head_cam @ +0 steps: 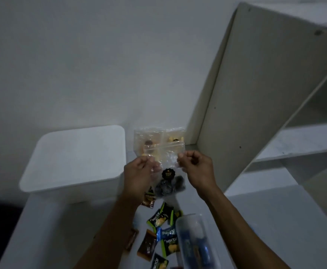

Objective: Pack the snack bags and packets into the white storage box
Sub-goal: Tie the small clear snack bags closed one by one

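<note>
Head view, dim light. Landmark: white storage box (75, 158), lid on, standing at the back of the desk (275, 220).

Both hands are raised just right of the box. Left hand (139, 175) and right hand (195, 169) each pinch an upper corner of a clear snack bag (168, 181); fingers curled tight on the plastic, the bag hanging between them with dark round biscuits in its lower part. More clear bags (158, 141) stand behind it, right of the box against the wall.

Loose small packets (161, 218) lie on the desk in front and to the right of the box, beside a clear jar (195, 241) lying on its side.

Risks, as judged:
- Box looks closed. With each grip occupied, nothing is free to lift the lid; the bag likely has to go down first.
- Thin plastic held only by corners could slip or tear; if the seal is not closed, biscuits could spill.
- Forearms pass over the packets and could sweep them off the desk.
</note>
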The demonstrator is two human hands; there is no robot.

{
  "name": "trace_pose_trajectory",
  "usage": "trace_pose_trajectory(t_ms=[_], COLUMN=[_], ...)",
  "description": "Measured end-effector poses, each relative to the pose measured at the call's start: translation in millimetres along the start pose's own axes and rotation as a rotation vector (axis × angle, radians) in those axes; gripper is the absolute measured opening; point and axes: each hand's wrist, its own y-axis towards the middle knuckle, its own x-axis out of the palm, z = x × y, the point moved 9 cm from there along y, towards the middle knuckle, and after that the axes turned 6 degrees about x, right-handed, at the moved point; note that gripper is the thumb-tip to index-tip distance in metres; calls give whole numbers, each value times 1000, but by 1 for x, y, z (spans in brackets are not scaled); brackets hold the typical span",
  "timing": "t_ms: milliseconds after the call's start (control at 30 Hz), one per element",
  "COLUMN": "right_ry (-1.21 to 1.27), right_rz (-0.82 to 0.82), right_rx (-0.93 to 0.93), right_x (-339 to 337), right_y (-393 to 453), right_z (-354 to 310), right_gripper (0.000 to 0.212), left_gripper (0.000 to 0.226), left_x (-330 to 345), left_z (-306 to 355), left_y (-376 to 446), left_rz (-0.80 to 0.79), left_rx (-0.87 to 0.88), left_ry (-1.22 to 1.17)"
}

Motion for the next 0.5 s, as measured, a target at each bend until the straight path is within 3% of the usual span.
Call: trace_pose_trajectory(t_ms=[200,500], right_ry=[34,124], right_rz=[-14,-74], right_rx=[-128,-169], right_x=[14,27], right_y=[-44,-82], right_z=[-63,-115], right_gripper=[8,8], left_gripper=[12,15], left_x=[-20,-37], left_z=[64,148], left_y=[-31,-60], left_rz=[13,23], left_rx=[114,307], left_ry=[-91,-218])
